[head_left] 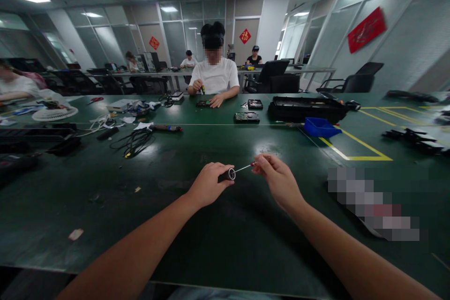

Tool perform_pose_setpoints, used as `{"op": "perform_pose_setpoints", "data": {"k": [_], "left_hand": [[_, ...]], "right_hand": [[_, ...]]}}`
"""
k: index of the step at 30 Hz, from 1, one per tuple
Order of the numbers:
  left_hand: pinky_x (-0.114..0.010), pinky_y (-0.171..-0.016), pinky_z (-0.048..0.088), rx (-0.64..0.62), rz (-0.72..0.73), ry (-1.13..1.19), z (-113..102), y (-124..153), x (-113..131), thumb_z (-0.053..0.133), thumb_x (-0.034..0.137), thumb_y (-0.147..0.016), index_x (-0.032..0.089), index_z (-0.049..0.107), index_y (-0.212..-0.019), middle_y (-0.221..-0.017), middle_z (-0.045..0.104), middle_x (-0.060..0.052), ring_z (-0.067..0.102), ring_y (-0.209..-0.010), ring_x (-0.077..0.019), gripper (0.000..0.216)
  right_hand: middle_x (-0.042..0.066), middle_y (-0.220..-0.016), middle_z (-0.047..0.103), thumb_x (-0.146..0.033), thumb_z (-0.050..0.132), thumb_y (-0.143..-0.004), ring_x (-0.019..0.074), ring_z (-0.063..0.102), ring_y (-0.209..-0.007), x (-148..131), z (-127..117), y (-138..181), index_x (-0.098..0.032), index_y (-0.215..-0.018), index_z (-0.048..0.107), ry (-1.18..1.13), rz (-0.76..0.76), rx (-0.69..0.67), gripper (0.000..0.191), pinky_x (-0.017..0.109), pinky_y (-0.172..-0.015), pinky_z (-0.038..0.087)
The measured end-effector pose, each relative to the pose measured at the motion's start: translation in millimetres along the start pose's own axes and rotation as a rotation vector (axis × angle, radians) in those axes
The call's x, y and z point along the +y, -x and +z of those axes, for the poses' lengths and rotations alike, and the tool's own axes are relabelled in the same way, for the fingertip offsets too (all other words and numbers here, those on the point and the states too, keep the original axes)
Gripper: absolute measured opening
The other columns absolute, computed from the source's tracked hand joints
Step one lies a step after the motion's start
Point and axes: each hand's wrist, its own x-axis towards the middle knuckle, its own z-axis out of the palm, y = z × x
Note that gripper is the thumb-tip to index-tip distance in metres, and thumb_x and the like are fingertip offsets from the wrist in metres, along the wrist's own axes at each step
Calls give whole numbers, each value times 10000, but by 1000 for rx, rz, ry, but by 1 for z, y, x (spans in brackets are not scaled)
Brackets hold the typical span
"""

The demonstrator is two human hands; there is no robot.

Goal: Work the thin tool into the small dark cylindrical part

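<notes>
My left hand (pixel 208 183) is closed around a dark screwdriver handle (pixel 228 175) with a silver collar at its tip. My right hand (pixel 276 177) pinches a thin metal screwdriver bit (pixel 243 168) by its red-marked end, and the bit's other end sits at the handle's collar. Both hands hover just above the green table (pixel 176 225), near its middle.
A person in a white shirt (pixel 215 77) works across the table. Circuit boards (pixel 246 117), a long black tray (pixel 307 108), a blue bin (pixel 319 127), black cables (pixel 135 142) and a white fan (pixel 54 112) lie farther back. Yellow tape (pixel 355 147) marks the right side. Other people sit behind.
</notes>
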Motion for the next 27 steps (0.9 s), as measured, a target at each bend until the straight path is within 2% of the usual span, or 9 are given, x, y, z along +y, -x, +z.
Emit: {"op": "perform_pose_setpoints", "data": {"k": [2,4,6,13,22,27], "left_hand": [[-398,-997,424,10,40,2,-1,-2,1,671,226,-885,283,591,-1299,-1189,635,-39,545,-1114,-219,426],[-412,-1006,420,12,65,-21,-2,-4,2,646,236,-902,288,585,-1309,-1199,629,-46,542,-1118,-226,415],[-428,-1009,416,-3,62,-55,-3,-5,2,650,244,-900,284,592,-1302,-1188,633,-48,544,-1113,-234,408],[-410,-1012,414,-33,28,-72,-2,-2,2,683,235,-878,282,575,-1318,-1168,637,-43,549,-1109,-224,456],[-395,-1000,422,-8,0,-43,-3,-2,7,710,251,-862,239,608,-1260,-1127,655,-36,567,-1065,-214,411],[-391,-1001,429,1,11,-22,-3,-1,5,708,241,-864,247,601,-1270,-1154,647,-38,567,-1078,-210,420]], "right_hand": [[28,-778,621,-466,640,-836,179,596,-710,5,-2,-6,-205,-880,629,-166,117,49,266,371,-740,540],[8,-663,560,-451,620,-839,170,555,-594,10,-6,-11,-213,-799,597,-240,267,27,243,392,-691,559],[8,-636,544,-429,610,-844,166,540,-557,15,-8,-15,-217,-781,584,-249,303,75,222,397,-667,570],[35,-760,615,-518,635,-829,184,605,-689,14,-4,-11,-214,-864,616,-109,81,81,307,380,-701,577],[29,-801,646,-464,546,-931,171,623,-739,6,-5,-2,-194,-930,609,173,-150,51,277,356,-758,524],[45,-826,683,-472,551,-920,190,653,-754,-1,-4,2,-203,-958,606,245,-179,2,277,358,-745,527]]}}
